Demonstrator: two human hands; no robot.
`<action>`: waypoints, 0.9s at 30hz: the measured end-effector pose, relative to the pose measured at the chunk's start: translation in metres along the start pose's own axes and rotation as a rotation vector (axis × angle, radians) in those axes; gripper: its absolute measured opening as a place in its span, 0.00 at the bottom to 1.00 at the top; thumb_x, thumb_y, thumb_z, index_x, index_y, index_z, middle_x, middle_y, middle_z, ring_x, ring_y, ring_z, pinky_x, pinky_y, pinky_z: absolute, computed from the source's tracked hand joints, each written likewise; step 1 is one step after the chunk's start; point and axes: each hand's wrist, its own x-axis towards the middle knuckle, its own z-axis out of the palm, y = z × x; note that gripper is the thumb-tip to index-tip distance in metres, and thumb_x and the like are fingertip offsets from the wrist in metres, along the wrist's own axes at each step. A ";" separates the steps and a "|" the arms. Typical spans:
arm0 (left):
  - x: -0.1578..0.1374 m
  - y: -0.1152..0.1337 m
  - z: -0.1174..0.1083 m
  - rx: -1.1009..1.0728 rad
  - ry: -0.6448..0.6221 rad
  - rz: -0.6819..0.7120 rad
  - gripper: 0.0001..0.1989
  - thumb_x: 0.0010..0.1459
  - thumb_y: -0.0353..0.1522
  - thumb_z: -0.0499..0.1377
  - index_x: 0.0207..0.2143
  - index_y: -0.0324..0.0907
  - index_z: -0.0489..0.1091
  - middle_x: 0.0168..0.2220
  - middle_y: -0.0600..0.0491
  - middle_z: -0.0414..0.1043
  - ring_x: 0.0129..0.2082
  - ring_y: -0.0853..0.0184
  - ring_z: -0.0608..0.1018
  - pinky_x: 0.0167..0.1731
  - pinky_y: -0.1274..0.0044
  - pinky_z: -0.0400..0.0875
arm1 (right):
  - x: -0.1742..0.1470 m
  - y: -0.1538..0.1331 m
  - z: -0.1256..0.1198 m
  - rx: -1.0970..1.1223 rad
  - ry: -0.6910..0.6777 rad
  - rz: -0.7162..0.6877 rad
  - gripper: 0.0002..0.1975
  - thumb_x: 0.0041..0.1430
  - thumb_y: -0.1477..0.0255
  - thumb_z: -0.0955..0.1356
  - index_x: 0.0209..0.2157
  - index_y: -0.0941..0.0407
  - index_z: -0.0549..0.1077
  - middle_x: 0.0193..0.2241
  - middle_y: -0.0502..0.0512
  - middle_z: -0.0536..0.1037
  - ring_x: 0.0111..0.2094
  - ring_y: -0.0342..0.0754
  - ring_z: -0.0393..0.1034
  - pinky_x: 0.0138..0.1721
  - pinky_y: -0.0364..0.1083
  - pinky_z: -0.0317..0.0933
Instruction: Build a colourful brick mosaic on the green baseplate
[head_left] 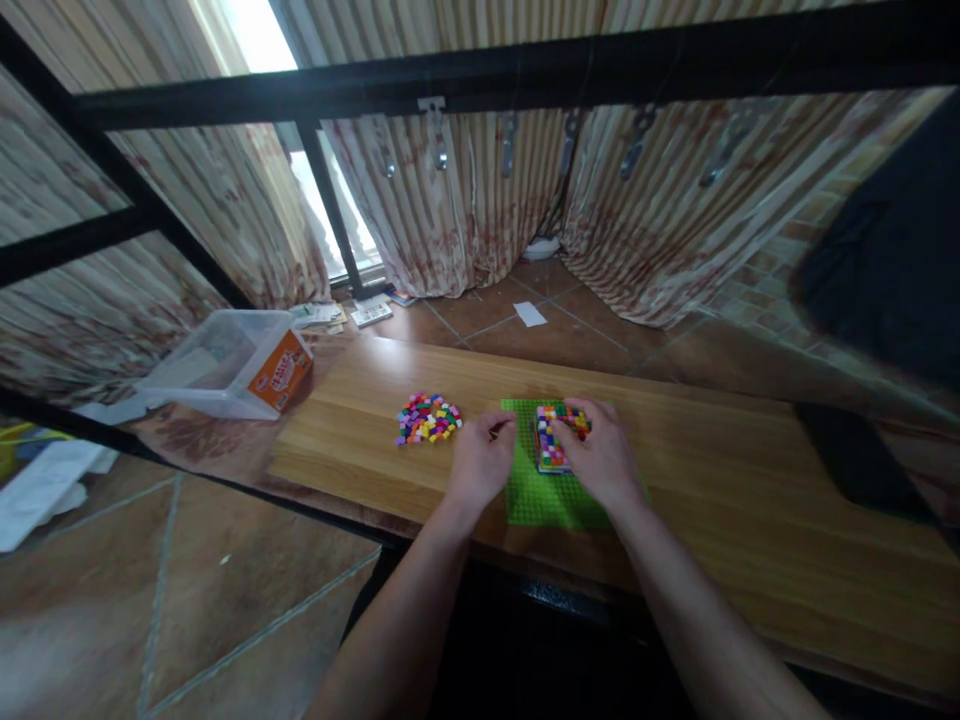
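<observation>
A block of small multicoloured building bricks [550, 453] stands on a green studded baseplate [555, 500]. My right hand [602, 455] is over the block's right side, thumb and fingers bent against its top; whether a single brick sits between the fingertips is hidden. Just left of the block, my left hand [482, 458] hovers at the baseplate's left edge with thumb and forefinger pinched together. Anything inside that pinch is too small to make out. A loose pile of colourful bricks [429, 420] lies on the wooden board to the left of my left hand.
The wooden board [352, 440] spans the table. A clear plastic tub [217, 400] with an orange label is at the left. A dark flat object [862, 460] lies at the right. A black metal bar [525, 75] with hanging hooks crosses ahead, before curtains [465, 220].
</observation>
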 end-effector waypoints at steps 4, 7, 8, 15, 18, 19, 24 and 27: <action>0.029 0.009 -0.055 0.135 0.260 0.142 0.09 0.52 0.31 0.62 0.37 0.43 0.79 0.32 0.52 0.78 0.32 0.65 0.76 0.40 0.73 0.69 | -0.004 -0.014 -0.014 -0.030 0.080 -0.052 0.16 0.61 0.64 0.65 0.47 0.56 0.75 0.49 0.66 0.74 0.54 0.62 0.66 0.57 0.64 0.59; 0.046 0.010 -0.102 0.262 0.479 0.174 0.11 0.55 0.33 0.60 0.40 0.39 0.78 0.33 0.50 0.78 0.34 0.64 0.77 0.43 0.72 0.69 | -0.013 -0.036 -0.020 0.032 0.067 -0.151 0.14 0.63 0.67 0.63 0.47 0.53 0.75 0.50 0.65 0.74 0.54 0.61 0.66 0.58 0.62 0.59; 0.049 0.008 -0.114 0.278 0.515 0.201 0.12 0.57 0.34 0.60 0.41 0.38 0.77 0.35 0.49 0.78 0.38 0.63 0.77 0.46 0.72 0.68 | -0.018 -0.044 -0.016 0.073 0.055 -0.178 0.14 0.64 0.67 0.63 0.47 0.53 0.75 0.49 0.63 0.75 0.53 0.60 0.67 0.58 0.61 0.60; 0.051 -0.016 -0.127 0.216 0.498 0.281 0.14 0.65 0.34 0.53 0.46 0.38 0.74 0.54 0.44 0.75 0.58 0.62 0.72 0.60 0.72 0.60 | -0.018 -0.083 0.086 0.252 -0.177 -0.182 0.18 0.66 0.67 0.60 0.52 0.57 0.72 0.51 0.64 0.76 0.55 0.56 0.69 0.58 0.59 0.62; 0.053 -0.025 -0.119 0.192 0.449 0.307 0.13 0.62 0.35 0.57 0.46 0.40 0.74 0.53 0.45 0.75 0.59 0.64 0.73 0.61 0.74 0.60 | -0.001 -0.088 0.130 0.183 -0.278 -0.219 0.19 0.66 0.70 0.59 0.54 0.57 0.71 0.54 0.65 0.75 0.57 0.56 0.68 0.60 0.59 0.60; 0.054 -0.028 -0.116 0.190 0.427 0.308 0.13 0.62 0.35 0.57 0.47 0.40 0.74 0.54 0.45 0.75 0.59 0.64 0.73 0.61 0.75 0.60 | 0.003 -0.088 0.140 0.178 -0.291 -0.226 0.19 0.66 0.70 0.59 0.54 0.57 0.71 0.54 0.66 0.75 0.57 0.56 0.68 0.60 0.59 0.60; 0.062 -0.033 -0.103 0.129 0.303 0.283 0.19 0.66 0.38 0.51 0.54 0.39 0.69 0.61 0.44 0.68 0.63 0.64 0.67 0.64 0.74 0.54 | 0.007 -0.086 0.157 0.110 -0.380 -0.335 0.21 0.65 0.68 0.63 0.57 0.59 0.69 0.59 0.69 0.71 0.61 0.59 0.63 0.62 0.62 0.56; 0.066 -0.031 -0.098 -0.009 0.245 0.176 0.21 0.69 0.39 0.47 0.58 0.39 0.65 0.65 0.44 0.63 0.64 0.65 0.64 0.64 0.76 0.52 | 0.005 -0.087 0.151 0.065 -0.463 -0.482 0.22 0.64 0.69 0.64 0.59 0.57 0.67 0.60 0.67 0.69 0.62 0.59 0.62 0.62 0.61 0.56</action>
